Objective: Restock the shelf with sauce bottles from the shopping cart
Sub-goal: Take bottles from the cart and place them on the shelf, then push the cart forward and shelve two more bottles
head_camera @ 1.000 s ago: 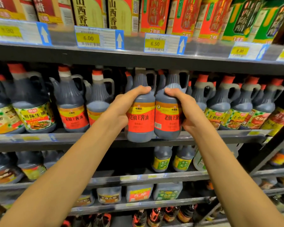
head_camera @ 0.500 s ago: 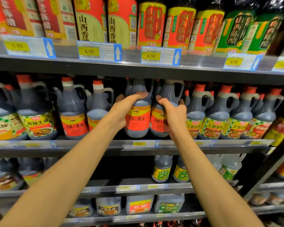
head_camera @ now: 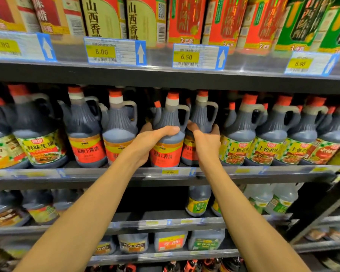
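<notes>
Both hands up at the middle shelf (head_camera: 126, 174). Left hand (head_camera: 149, 140) wraps the shoulder of a red-label sauce bottle (head_camera: 166, 134), thumb across the front, fingers (head_camera: 146, 127) curled round the far side. Right hand (head_camera: 205, 142) grips the second red-label bottle (head_camera: 201, 114) just beside it, fingers curled round its waist. Both bottles upright on the shelf, touching or nearly so.

Tight slot: two more red-label bottles (head_camera: 84, 132) close on the left, yellow-green label bottles (head_camera: 238, 138) right against the right hand. More red caps behind, so depth is blocked. Upper shelf edge (head_camera: 165, 77) with price tags (head_camera: 115, 52) sits just above the caps. Vinegar cartons (head_camera: 104, 16) on top. Lower shelves hold smaller bottles (head_camera: 197, 201). Cart not in view.
</notes>
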Action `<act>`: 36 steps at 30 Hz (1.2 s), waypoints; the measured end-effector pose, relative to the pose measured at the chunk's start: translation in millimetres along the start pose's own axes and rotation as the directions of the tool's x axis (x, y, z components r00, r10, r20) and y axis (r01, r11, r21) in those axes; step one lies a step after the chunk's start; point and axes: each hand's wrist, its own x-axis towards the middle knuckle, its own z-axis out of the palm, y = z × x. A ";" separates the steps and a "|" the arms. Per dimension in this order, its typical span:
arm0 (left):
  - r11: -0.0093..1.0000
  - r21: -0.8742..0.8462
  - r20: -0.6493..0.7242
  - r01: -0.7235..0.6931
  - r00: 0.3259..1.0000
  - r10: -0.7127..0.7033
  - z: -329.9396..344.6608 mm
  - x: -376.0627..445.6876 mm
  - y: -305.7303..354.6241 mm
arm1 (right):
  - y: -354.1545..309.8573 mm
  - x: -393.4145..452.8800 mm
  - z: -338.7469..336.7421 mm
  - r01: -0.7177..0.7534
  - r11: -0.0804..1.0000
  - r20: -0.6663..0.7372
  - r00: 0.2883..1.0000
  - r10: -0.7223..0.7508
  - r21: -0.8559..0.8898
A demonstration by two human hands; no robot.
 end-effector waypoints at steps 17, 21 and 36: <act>0.976 0.211 -0.029 -0.047 0.998 0.054 -3.7 -28.6 -14.2 | -4.1 -6.6 -5.8 -0.062 0.996 0.057 0.996 0.066 -0.065; 0.869 0.486 -0.065 -0.091 0.988 0.139 -7.4 -46.9 -16.5 | 0.5 -16.6 -17.0 -0.029 0.990 0.075 0.996 0.039 -0.137; 0.385 0.891 0.178 -0.242 0.965 0.194 -58.5 -123.0 -26.8 | -9.4 -102.1 -53.2 0.556 0.558 0.631 0.772 -0.073 -0.616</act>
